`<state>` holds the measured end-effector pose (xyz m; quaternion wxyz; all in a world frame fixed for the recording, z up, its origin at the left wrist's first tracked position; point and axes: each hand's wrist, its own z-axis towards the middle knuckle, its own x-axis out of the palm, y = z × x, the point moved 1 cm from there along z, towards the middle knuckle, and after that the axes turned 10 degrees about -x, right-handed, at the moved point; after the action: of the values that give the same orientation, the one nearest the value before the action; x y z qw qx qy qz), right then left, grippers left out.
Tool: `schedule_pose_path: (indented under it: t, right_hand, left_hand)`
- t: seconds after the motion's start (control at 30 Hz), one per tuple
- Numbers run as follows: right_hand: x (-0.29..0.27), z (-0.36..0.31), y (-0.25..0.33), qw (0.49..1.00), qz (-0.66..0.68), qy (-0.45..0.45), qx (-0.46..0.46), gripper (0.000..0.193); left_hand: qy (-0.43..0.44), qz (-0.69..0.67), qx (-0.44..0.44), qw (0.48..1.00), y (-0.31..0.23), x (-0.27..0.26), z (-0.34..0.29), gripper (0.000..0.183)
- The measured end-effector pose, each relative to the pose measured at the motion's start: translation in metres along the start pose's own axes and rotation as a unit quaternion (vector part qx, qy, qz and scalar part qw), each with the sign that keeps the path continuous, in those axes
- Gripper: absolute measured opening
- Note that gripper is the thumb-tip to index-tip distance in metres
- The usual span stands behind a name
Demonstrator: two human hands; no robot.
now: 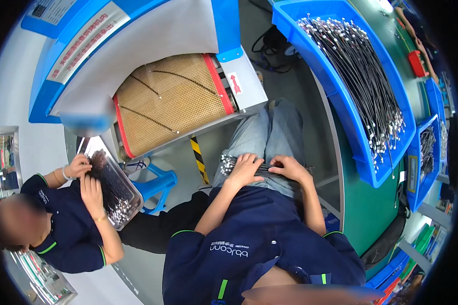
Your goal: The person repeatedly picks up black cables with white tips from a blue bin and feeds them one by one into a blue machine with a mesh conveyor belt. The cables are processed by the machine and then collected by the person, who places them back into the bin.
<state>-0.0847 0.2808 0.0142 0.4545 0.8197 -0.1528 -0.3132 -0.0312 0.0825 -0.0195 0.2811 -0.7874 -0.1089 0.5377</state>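
A bundle of black cables [265, 170] with white connector ends lies across my lap, over my jeans. My left hand [246, 169] is closed over it near the connector ends that stick out to the left. My right hand [289, 168] grips the same bundle a short way to the right, thumb and fingers bent around it. Under my palms the middle of the bundle is partly hidden, and its right end shows only a little beside my right wrist.
Ahead, a mesh conveyor belt [180, 104] carries several loose cables out of a blue and white machine. To my right, a blue bin [336, 96] full of cables stands on a green table [374, 213]. At left, a co-worker handles cables over a clear tray [135, 195] beside a blue stool [158, 185].
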Motion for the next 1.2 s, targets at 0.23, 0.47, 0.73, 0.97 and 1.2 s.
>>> schedule_pose_path:
  t: [0.23,0.47,0.73,0.97,1.2]
  right_hand:
    - [0.002,0.001,0.004,0.998,0.046,0.045,-0.008,0.027]
    - [-0.005,0.004,0.005,1.000,0.021,0.014,0.011,0.022]
    - [-0.007,0.020,-0.009,0.995,0.049,0.087,0.011,0.021]
    - [-0.014,0.038,-0.020,0.992,0.035,0.123,-0.016,0.019]
    - [-0.013,0.038,-0.018,0.996,0.079,0.015,-0.046,0.014]
  left_hand:
    - [0.176,-0.038,-0.038,0.983,-0.007,-0.034,-0.003,0.050]
    - [0.059,-0.076,-0.040,0.995,-0.003,-0.030,-0.002,0.051]
    - [0.102,-0.060,-0.075,0.990,0.003,-0.033,0.005,0.048]
    - [0.152,-0.071,-0.124,0.978,0.003,-0.035,0.015,0.046]
    - [0.068,-0.057,-0.073,0.993,0.012,-0.036,0.014,0.047]
